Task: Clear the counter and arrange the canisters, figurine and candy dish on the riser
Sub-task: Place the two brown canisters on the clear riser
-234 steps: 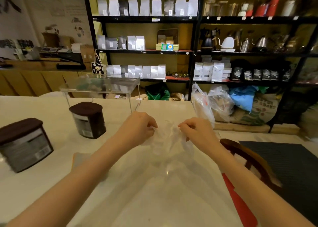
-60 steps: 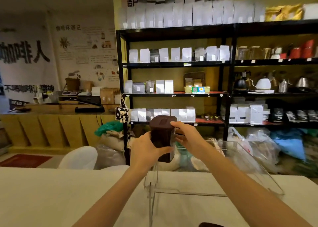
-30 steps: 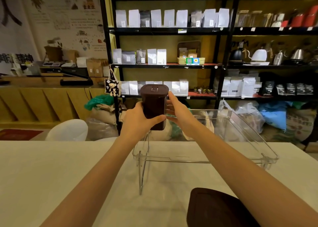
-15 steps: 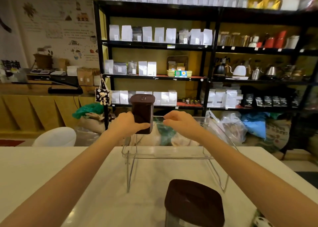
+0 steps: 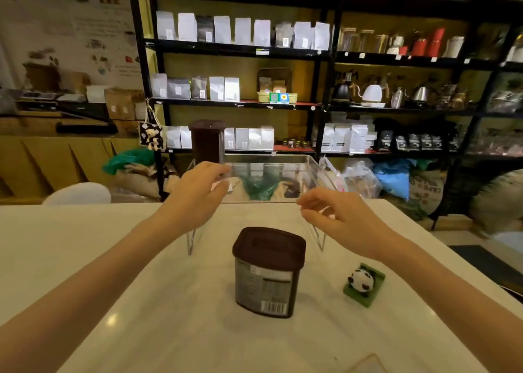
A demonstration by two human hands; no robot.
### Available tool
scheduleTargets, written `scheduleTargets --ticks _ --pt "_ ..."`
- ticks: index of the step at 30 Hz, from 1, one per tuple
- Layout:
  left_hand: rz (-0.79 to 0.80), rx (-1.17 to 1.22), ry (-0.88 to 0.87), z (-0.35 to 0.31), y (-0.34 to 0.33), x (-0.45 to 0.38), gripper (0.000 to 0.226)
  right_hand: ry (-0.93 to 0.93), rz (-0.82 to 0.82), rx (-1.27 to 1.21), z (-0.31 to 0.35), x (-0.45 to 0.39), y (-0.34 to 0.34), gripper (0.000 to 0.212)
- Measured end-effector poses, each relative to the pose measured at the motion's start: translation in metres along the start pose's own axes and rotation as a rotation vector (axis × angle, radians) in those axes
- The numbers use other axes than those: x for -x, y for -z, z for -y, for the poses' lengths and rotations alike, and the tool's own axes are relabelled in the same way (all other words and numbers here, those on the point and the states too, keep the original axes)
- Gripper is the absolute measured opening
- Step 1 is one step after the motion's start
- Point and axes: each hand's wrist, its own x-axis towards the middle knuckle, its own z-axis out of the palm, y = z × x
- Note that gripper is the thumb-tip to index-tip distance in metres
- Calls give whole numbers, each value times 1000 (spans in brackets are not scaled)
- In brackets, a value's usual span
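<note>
With both hands (image 5: 198, 194) (image 5: 336, 217) empty, near canister (image 5: 268, 270) on counter (image 5: 85, 259) looked rigid, slick; judged two-sided wall grip below lid.

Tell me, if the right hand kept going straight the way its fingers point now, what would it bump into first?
The right hand points left, toward the left hand. Nothing stands between them, so it would probably meet that hand first, though depth is unclear and it might brush the clear riser's front edge instead.

Black metal shelves (image 5: 240, 53) hold white bags and kettles against a yellow wall. Sacks (image 5: 418, 186) lie below. A poster (image 5: 70, 27) hangs at left.
</note>
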Motion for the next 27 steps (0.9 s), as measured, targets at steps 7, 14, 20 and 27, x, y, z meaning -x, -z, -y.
scheduleTargets --ticks 7,14,20,27 --pt "69 310 173 -9 -40 66 55 -192 147 -48 -22 43 -32 35" --pt "88 502 282 -21 -81 113 63 -283 280 -252 -18 49 -57 58" --pt "1 508 293 -15 -104 117 89 -294 230 -294 -20 50 -64 54" --pt "-63 480 297 -22 -114 113 110 -286 193 -255 -21 54 -63 47"
